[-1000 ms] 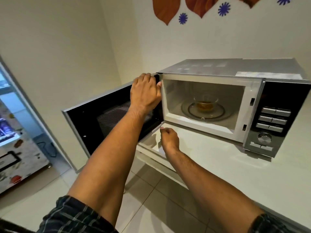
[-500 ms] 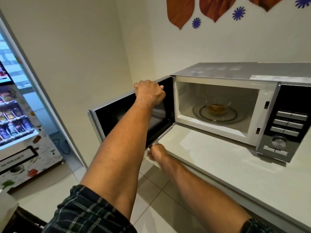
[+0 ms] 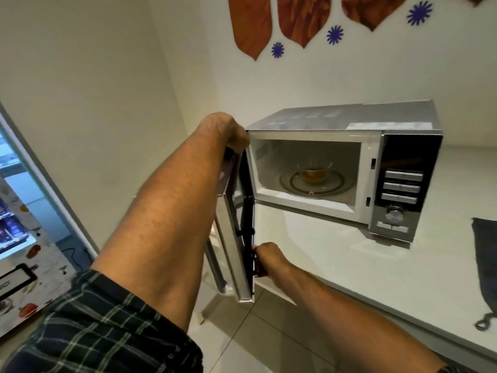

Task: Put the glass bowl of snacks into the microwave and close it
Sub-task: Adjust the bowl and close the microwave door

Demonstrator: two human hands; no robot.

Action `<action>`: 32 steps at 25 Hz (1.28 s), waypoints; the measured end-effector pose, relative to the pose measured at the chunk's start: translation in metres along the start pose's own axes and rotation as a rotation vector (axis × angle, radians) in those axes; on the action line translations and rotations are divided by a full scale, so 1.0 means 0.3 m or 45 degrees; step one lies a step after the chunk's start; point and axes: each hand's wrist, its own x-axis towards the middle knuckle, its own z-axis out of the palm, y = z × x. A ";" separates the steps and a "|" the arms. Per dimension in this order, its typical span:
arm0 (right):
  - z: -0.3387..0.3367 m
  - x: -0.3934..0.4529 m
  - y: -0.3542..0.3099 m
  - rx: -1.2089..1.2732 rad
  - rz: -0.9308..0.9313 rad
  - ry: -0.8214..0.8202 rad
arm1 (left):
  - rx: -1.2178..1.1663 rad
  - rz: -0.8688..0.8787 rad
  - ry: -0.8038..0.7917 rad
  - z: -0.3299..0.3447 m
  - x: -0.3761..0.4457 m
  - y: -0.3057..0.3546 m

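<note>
Bowl (image 3: 314,174): inside microwave (image 3: 349,125), on turntable, right of door.
Door (image 3: 243,238): edge-on, roughly half shut.
Left hand (image 3: 228,130): curled over door's top edge.
Right hand (image 3: 265,258): fingers closed on door's lower edge.
Next: swing door right.

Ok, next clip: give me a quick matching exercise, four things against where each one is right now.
Things:
1. clear glass bowl of snacks
2. left hand
3. right hand
4. dark grey cloth bag

Places:
A. at the lower edge of the silver microwave door
B. on the white counter, right of the microwave
C. on the turntable inside the microwave
D. on the door's top corner

Pairs: 1-C, 2-D, 3-A, 4-B
</note>
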 end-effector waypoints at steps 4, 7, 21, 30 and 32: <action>-0.183 -0.075 -0.026 -0.242 -0.074 -0.066 | -0.080 0.146 0.076 0.044 0.019 0.053; -0.356 -0.160 -0.135 -0.384 -0.164 -0.072 | -0.195 0.377 0.259 0.101 0.048 0.088; -0.680 -0.430 -0.535 -1.385 -1.116 0.728 | -1.009 0.287 0.923 0.332 0.085 0.413; -0.762 -0.340 -0.563 -1.891 -1.138 1.032 | -1.591 0.537 1.216 0.492 0.030 0.609; -0.778 -0.328 -0.564 -1.950 -1.046 1.128 | -1.621 0.429 1.048 0.513 0.038 0.647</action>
